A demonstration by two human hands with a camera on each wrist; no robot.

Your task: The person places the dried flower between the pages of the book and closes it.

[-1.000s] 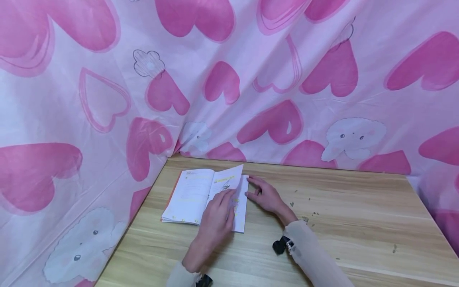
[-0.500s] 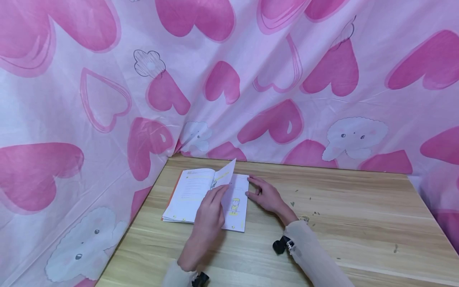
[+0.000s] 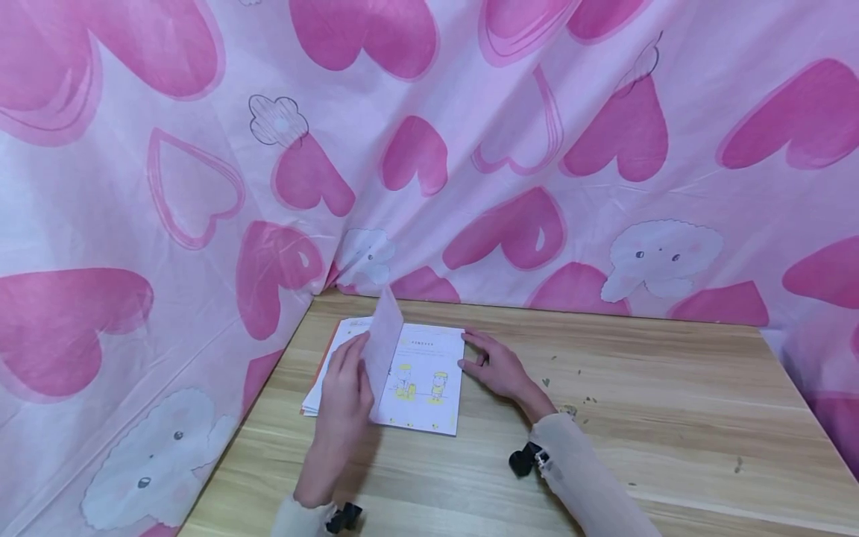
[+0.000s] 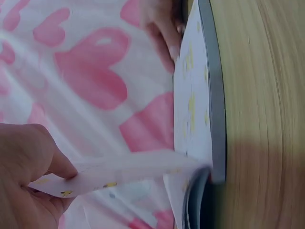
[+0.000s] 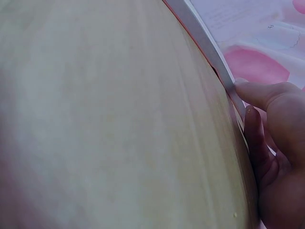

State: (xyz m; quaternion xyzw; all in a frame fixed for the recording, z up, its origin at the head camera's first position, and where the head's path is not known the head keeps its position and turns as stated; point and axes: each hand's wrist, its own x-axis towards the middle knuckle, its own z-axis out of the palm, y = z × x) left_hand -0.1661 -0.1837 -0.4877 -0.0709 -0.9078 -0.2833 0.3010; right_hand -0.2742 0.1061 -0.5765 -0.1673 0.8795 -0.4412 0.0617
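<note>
A single page (image 3: 384, 344) is pinched between thumb and fingers of the left hand (image 3: 344, 395) and is held upright above the open booklet (image 3: 423, 379). The right edge of the booklet is touched by the loosely extended fingers of the right hand (image 3: 498, 367), which is laid flat and grips nothing. The booklet is spread on the wooden table (image 3: 658, 418), near its far left corner. Small dark crumbs (image 3: 577, 403) are scattered just right of the right hand. The table is backed by a pink heart-printed cloth (image 3: 470, 149).
</note>
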